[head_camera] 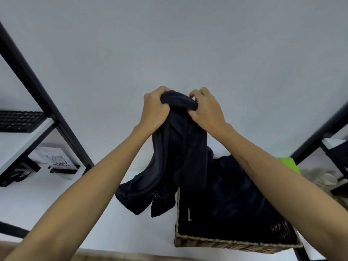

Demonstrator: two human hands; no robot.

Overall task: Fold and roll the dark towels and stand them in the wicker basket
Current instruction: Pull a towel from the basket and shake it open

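A dark navy towel (178, 146) hangs bunched in the air in front of the white wall. My left hand (154, 110) and my right hand (206, 108) both grip its top edge, close together. Its lower end drapes onto the white table, just left of the wicker basket (226, 243). The basket stands at the lower right and holds more dark towels (231, 200), loosely heaped. My right forearm crosses over the basket's right side and hides part of it.
The white table (75, 204) runs along the wall. A black shelf frame (37, 91) slants at the left, with a keyboard (18, 120) on its shelf and a printed card (58, 161) below. Another black frame (320, 132), a green object (288, 162) and greyish cloth (318, 178) lie right.
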